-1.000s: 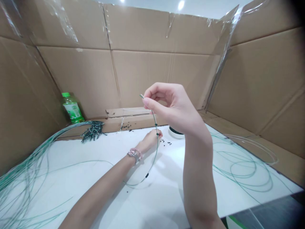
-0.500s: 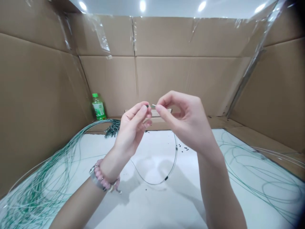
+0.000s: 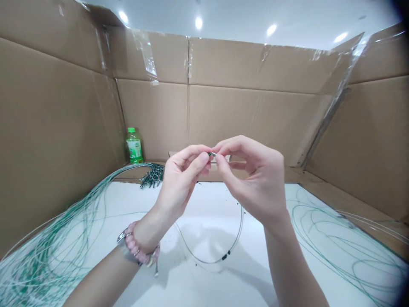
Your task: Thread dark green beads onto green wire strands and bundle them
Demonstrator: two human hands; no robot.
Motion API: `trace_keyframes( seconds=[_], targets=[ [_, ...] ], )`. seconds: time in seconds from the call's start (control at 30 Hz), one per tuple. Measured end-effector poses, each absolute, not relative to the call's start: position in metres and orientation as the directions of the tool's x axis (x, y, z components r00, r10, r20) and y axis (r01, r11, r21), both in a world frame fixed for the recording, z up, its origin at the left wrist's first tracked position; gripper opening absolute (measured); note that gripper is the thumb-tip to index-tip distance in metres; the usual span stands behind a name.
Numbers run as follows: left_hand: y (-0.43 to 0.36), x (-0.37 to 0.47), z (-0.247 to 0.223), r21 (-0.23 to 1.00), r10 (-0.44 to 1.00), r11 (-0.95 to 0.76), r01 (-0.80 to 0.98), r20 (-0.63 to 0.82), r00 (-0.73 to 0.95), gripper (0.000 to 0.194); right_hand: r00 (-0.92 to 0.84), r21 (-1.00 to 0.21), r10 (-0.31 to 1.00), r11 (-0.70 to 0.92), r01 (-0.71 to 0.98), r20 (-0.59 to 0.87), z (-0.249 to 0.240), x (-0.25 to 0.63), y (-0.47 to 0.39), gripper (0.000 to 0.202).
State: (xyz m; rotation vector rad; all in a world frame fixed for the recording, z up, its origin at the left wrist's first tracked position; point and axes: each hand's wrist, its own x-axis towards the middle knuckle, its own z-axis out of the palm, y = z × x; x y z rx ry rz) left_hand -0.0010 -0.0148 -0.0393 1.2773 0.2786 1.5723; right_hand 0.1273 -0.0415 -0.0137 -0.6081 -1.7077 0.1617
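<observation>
My left hand (image 3: 187, 175) pinches a small dark green piece at the end of a thin wire; its exact shape is mostly covered by the fingertips. My right hand (image 3: 252, 175) pinches a thin pale wire end (image 3: 214, 154), its tip meeting the dark piece between the two hands. Whether the tip is inside or only against it, I cannot tell. Below the hands hangs a loop of thin wire (image 3: 204, 261), with small black sleeves (image 3: 226, 255) on its lower right part.
A large bundle of green and white wires (image 3: 64, 238) lies at left, its dark-tipped ends (image 3: 152, 175) gathered at the back. A green bottle (image 3: 134, 147) stands in the back left corner. Loose green wires (image 3: 338, 238) spread at right. Cardboard walls (image 3: 255, 111) enclose the white table (image 3: 191, 290).
My hands have come together, so the pale wire tip that was apart from the left fingers now meets the dark piece. The camera view has tilted slightly upward.
</observation>
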Motion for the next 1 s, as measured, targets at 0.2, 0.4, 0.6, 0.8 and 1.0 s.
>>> trace_keyframes(
  seconds=[0.2, 0.4, 0.6, 0.8, 1.0],
  targets=[
    [-0.014, -0.002, -0.037, 0.703, 0.797, -0.462, -0.54, 0.596, 0.094, 0.011, -0.124, -0.426, 0.483, 0.847, 0.318, 0.867, -0.014, 0.128, -0.042, 0.009],
    [-0.01, -0.003, -0.039, 0.703, 0.766, -0.518, -0.488, 0.635, 0.102, 0.008, -0.145, -0.434, 0.497, 0.841, 0.323, 0.856, -0.013, 0.129, -0.042, 0.008],
    [-0.009, -0.009, -0.038, 0.642, 0.651, -0.697, -0.318, 0.754, 0.094, 0.004, -0.17, -0.416, 0.494, 0.839, 0.349, 0.853, -0.012, 0.132, -0.044, 0.011],
    [-0.014, -0.014, -0.031, 0.544, 0.534, -0.832, -0.105, 0.838, 0.109, 0.006, -0.185, -0.408, 0.496, 0.835, 0.369, 0.849, -0.011, 0.134, -0.045, 0.011],
    [-0.013, -0.012, -0.032, 0.553, 0.551, -0.829, -0.084, 0.833, 0.047, 0.005, -0.173, -0.405, 0.485, 0.843, 0.354, 0.857, -0.012, 0.132, -0.042, 0.009]
  ],
)
